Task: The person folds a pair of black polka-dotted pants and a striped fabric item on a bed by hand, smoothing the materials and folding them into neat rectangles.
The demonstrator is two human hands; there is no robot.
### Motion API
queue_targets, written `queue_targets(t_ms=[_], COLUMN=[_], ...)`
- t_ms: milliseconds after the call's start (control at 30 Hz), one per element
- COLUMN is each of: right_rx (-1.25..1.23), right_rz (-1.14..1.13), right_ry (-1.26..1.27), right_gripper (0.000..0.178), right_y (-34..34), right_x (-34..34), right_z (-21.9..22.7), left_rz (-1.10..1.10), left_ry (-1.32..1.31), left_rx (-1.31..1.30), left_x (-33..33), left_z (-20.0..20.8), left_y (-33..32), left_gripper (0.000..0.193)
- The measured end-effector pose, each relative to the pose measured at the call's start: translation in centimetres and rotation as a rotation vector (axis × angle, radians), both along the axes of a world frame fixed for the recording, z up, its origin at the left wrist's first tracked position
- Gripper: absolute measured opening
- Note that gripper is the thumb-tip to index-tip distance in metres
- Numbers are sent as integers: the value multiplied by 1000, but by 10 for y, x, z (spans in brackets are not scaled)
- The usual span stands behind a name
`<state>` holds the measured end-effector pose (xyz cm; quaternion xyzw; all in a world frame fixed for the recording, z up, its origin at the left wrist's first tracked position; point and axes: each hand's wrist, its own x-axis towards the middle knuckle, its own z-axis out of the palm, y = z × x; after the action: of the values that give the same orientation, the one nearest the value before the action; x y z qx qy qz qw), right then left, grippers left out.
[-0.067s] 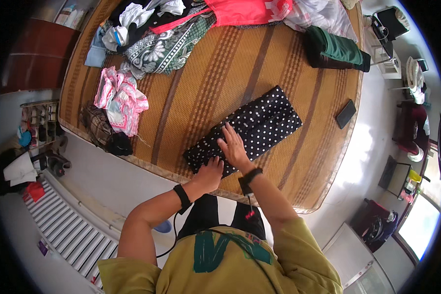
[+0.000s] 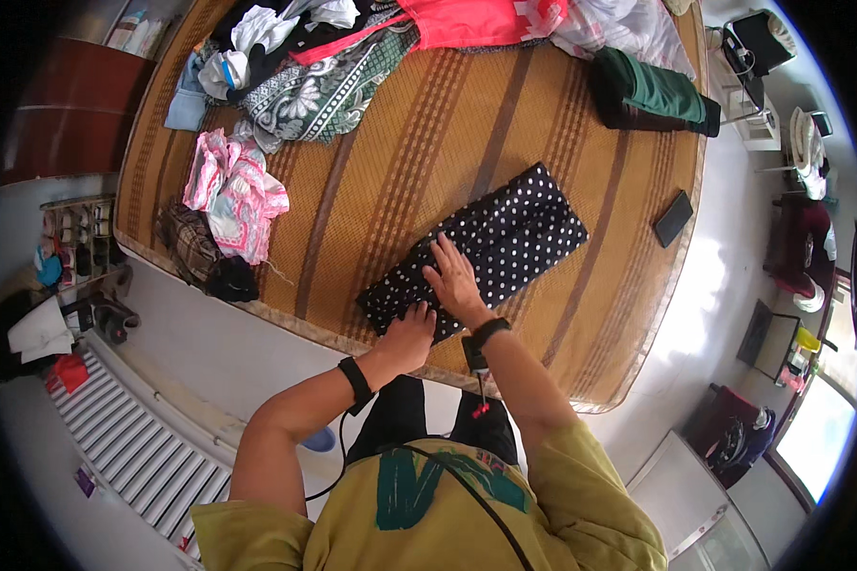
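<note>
A black cloth garment with white dots (image 2: 519, 233) lies folded into a long band, slanting across the woven mat near me. Its exact kind cannot be told in this folded state. My right hand (image 2: 459, 284) rests palm down on its middle, fingers stretched and apart. At the near left edge of the same bundle, my left hand (image 2: 408, 341) sits with bent, slightly parted fingers on top of the cloth. Each wrist wears a black strap with a small device.
The brown woven mat (image 2: 448, 124) covers a bed. Crumpled pink-white cloth (image 2: 243, 205) lies left, beside dark plaid cloth (image 2: 189, 243). Patterned green cloth (image 2: 319, 100) and a red garment (image 2: 467, 24) lie far. Folded green cloth (image 2: 662, 95) and a black phone-like slab (image 2: 673, 219) are right.
Hardly anything differs. Both hands stay on the dotted cloth, and the small red-tipped cord hanging at my right wrist has swung slightly left.
</note>
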<state>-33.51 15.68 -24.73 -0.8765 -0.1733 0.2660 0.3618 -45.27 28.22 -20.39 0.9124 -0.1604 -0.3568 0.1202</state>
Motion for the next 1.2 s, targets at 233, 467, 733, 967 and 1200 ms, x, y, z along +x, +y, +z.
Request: queue_targets(t_ms=[233, 467, 733, 967, 1200], right_rx=[391, 153, 249, 396, 654], right_rz=[-159, 45, -229, -137, -177], right_ry=[-65, 35, 191, 386, 859], right_gripper=[73, 92, 44, 40, 32], right_y=[-53, -38, -39, -67, -139], right_x=[-44, -80, -76, -69, -30], right_z=[49, 32, 23, 35, 44], left_rz=[4, 1, 125, 150, 236], left_ry=[188, 352, 503, 587, 1104], left_rx=[-143, -203, -319, -889, -705], left_x=[20, 65, 129, 156, 173], left_z=[-5, 4, 35, 6, -24], left_y=[14, 19, 34, 2, -47], left_gripper=[68, 38, 57, 47, 52])
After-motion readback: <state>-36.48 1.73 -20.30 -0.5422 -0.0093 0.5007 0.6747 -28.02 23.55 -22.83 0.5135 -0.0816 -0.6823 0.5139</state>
